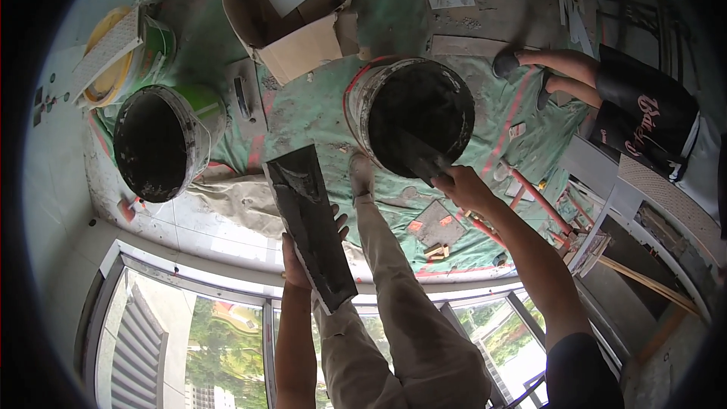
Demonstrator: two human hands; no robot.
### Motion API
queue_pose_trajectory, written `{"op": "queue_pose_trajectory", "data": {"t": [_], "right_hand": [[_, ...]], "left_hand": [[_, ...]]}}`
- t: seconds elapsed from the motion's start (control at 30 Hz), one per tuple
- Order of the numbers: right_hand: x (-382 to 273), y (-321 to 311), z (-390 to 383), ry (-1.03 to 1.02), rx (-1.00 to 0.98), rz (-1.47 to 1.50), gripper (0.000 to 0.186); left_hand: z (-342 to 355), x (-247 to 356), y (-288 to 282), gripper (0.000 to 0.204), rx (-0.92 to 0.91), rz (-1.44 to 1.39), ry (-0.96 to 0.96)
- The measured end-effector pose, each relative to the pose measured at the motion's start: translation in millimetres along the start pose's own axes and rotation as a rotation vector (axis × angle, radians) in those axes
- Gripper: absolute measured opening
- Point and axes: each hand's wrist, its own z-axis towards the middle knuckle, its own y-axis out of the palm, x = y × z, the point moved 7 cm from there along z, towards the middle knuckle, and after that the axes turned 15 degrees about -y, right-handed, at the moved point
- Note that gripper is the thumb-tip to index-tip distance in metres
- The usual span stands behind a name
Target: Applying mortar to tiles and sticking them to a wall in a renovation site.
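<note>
My left hand [296, 263] holds a narrow rectangular tile strip [323, 246] from beneath, its fingertips showing past the far edge. Dark grey mortar [297, 182] lies over the upturned face, thickest toward the upper end. In my right hand [463, 189] is a trowel [418, 153], gripped by its handle. The trowel's blade dips inside the rim of a large bucket [362, 113] holding dark wet mortar [413, 106]. How deep the blade sits in the mortar is hard to see.
To the left stand a second bucket [198, 125] with a dark inside and a lidded yellow-green bucket [162, 45]. A cardboard box [303, 57] lies beyond. A flat handled tool [242, 98] rests on the green sheeting [318, 117]. Red-handled tools [541, 201] and another person [644, 102] are at right.
</note>
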Motion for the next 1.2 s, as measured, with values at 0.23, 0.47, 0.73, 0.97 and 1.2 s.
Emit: {"op": "queue_pose_trajectory", "data": {"t": [0.23, 0.47, 0.73, 0.97, 1.2], "right_hand": [[-22.0, 20.5, -62.8, 0.071, 0.090, 0.676, 0.043], [-121.9, 28.2, -205.8, -0.146, 0.518, 0.577, 0.019], [-159.3, 167.1, -147.9, -0.319, 0.536, 0.245, 0.023], [-119.9, 149.7, -206.3, -0.143, 0.369, 0.607, 0.026], [-47.5, -25.9, -109.2, -0.328, 0.341, -0.437, 0.028]], "left_hand": [[17.6, 9.3, 12.1, 0.118, -0.024, -0.007, 0.060], [55.6, 20.5, 32.2, 0.117, -0.054, -0.069, 0.112], [88.5, -2.7, 24.7, 0.106, -0.029, -0.257, 0.059], [103.0, -3.8, 47.2, 0.117, -0.099, -0.174, 0.054], [74.7, -1.5, 53.5, 0.115, -0.167, -0.154, 0.107]]}}
